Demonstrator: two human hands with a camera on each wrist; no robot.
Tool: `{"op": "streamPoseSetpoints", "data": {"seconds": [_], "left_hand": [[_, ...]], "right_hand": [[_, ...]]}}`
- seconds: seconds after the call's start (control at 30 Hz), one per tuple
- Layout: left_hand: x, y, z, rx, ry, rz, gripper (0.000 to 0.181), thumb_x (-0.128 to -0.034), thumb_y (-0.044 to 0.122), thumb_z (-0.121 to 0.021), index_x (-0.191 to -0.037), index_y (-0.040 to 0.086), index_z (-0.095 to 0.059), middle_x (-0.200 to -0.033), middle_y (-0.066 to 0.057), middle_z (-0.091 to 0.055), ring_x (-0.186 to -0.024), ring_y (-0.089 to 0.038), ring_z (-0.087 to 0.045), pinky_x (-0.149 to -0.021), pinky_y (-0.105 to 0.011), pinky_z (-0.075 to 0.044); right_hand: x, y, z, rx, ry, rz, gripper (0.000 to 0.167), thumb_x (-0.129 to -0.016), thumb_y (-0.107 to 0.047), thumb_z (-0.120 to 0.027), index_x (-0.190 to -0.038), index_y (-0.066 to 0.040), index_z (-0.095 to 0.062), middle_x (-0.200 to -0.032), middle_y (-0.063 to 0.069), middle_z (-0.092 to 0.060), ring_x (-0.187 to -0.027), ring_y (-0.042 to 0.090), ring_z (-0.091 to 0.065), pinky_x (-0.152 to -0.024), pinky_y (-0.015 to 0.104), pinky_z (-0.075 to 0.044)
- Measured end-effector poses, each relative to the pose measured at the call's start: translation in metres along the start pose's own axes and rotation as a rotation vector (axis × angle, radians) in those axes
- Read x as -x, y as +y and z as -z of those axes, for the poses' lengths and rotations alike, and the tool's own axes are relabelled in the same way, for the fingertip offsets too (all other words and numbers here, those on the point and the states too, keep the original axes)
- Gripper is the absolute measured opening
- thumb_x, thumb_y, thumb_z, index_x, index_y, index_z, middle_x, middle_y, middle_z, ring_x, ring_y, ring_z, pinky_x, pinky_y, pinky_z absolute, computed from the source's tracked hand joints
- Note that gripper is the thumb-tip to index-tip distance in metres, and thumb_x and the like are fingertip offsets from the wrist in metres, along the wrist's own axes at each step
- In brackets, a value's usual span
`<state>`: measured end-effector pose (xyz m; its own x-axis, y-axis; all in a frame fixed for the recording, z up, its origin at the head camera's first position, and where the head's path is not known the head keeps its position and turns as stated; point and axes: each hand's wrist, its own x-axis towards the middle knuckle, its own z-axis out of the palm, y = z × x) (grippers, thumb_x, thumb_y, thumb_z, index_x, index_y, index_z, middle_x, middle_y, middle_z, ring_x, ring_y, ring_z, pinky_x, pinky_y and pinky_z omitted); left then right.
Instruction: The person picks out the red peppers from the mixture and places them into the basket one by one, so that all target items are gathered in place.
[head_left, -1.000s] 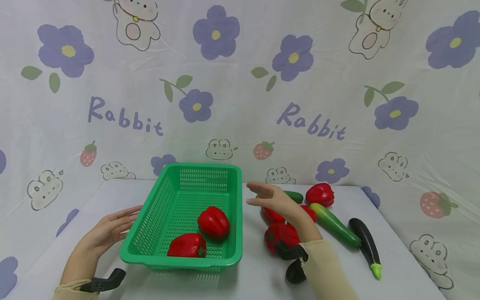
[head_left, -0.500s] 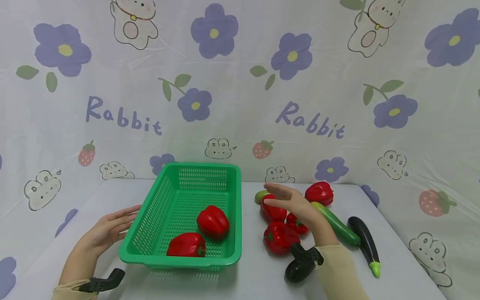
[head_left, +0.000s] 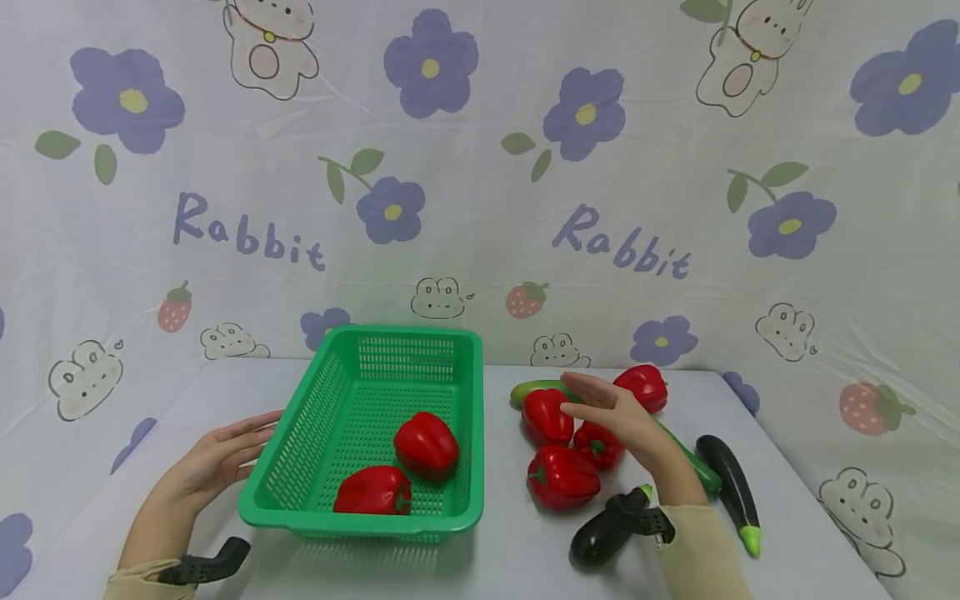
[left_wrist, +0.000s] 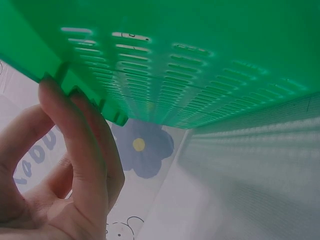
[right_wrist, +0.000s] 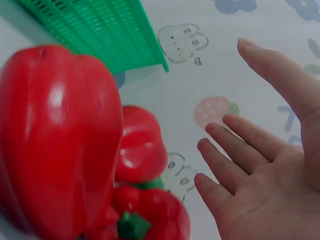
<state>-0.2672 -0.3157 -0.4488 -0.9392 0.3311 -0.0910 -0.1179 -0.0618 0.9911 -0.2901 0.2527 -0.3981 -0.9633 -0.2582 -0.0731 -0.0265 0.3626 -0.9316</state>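
Observation:
My left hand (head_left: 202, 471) is at the left side of a green plastic basket (head_left: 360, 523), its fingertips at the rim. In the left wrist view the fingers (left_wrist: 80, 150) touch the underside of that rim. Two red bell peppers (head_left: 426, 446) lie inside the basket. My right hand (head_left: 630, 429) hangs above the vegetables on the right, thumb apart from the fingers, holding nothing. The right wrist view shows its bare palm (right_wrist: 270, 205). Nearest it are several red bell peppers (head_left: 562, 477), partly in front of a green cucumber-like vegetable (head_left: 534, 389).
A black eggplant (head_left: 600, 537) lies below my right wrist, partly hidden by the wrist camera. Farther right are a longer eggplant (head_left: 731, 475) and a zucchini (head_left: 701, 468), partly covered by my forearm. A printed cloth (head_left: 480, 167) hangs behind the white table (head_left: 517, 550).
My right hand has moved right and slightly down, away from the basket, uncovering the peppers and the near eggplant. The left hand and basket have stayed put.

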Motion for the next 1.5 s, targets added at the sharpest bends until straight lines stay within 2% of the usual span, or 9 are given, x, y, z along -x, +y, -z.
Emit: {"op": "streamPoseSetpoints", "data": {"seconds": [0.13, 0.3, 0.57, 1.0, 1.3, 1.5], "left_hand": [[0.0, 0.0, 0.0, -0.009, 0.01, 0.014, 0.033, -0.1032, 0.012, -0.046, -0.121, 0.033, -0.065, -0.115, 0.02, -0.069, -0.106, -0.001, -0.066, -0.087, -0.029, -0.055], [0.001, 0.0, 0.001, -0.009, 0.001, 0.004, 0.035, -0.1033, 0.011, -0.046, -0.122, 0.033, -0.065, -0.115, 0.021, -0.068, -0.106, -0.001, -0.066, -0.087, -0.029, -0.055], [0.001, 0.0, 0.0, -0.018, 0.012, 0.001, 0.035, -0.1031, 0.011, -0.046, -0.126, 0.03, -0.064, -0.115, 0.021, -0.068, -0.106, -0.001, -0.066, -0.087, -0.029, -0.055], [0.001, 0.0, -0.001, -0.022, 0.008, 0.0, 0.034, -0.1032, 0.012, -0.046, -0.123, 0.033, -0.064, -0.115, 0.022, -0.067, -0.106, -0.001, -0.066, -0.087, -0.029, -0.054], [0.0, 0.001, -0.003, -0.031, 0.041, 0.015, 0.032, -0.1026, 0.015, -0.049, -0.127, 0.031, -0.063, -0.114, 0.023, -0.067, -0.105, -0.001, -0.066, -0.087, -0.029, -0.054], [-0.001, 0.0, -0.001, -0.015, 0.029, 0.012, 0.033, -0.1032, 0.013, -0.047, -0.125, 0.031, -0.064, -0.114, 0.022, -0.068, -0.105, -0.001, -0.066, -0.087, -0.029, -0.054]], "right_hand": [[0.005, 0.006, 0.006, 0.018, 0.018, 0.002, 0.075, -0.086, -0.04, -0.072, -0.15, -0.023, -0.037, -0.157, 0.007, -0.036, -0.148, 0.035, -0.028, -0.112, 0.063, -0.029], [0.012, 0.013, 0.012, 0.039, 0.042, -0.011, 0.076, -0.087, -0.039, -0.07, -0.152, -0.02, -0.035, -0.158, 0.01, -0.034, -0.148, 0.038, -0.025, -0.111, 0.066, -0.029], [0.018, 0.024, 0.016, 0.029, 0.074, -0.051, 0.077, -0.088, -0.039, -0.069, -0.153, -0.022, -0.032, -0.16, 0.009, -0.03, -0.149, 0.038, -0.022, -0.111, 0.068, -0.024], [0.021, 0.041, 0.023, 0.032, 0.137, -0.096, 0.083, -0.087, -0.041, -0.07, -0.155, -0.02, -0.027, -0.161, 0.01, -0.028, -0.15, 0.038, -0.018, -0.113, 0.063, -0.026], [0.024, 0.053, 0.023, -0.003, 0.154, -0.134, 0.082, -0.089, -0.039, -0.069, -0.155, -0.019, -0.025, -0.162, 0.012, -0.023, -0.15, 0.037, -0.016, -0.114, 0.065, -0.02], [0.023, 0.06, 0.023, -0.03, 0.18, -0.166, 0.086, -0.088, -0.04, -0.07, -0.156, -0.02, -0.022, -0.164, 0.011, -0.017, -0.152, 0.035, -0.01, -0.116, 0.064, -0.017]]}}
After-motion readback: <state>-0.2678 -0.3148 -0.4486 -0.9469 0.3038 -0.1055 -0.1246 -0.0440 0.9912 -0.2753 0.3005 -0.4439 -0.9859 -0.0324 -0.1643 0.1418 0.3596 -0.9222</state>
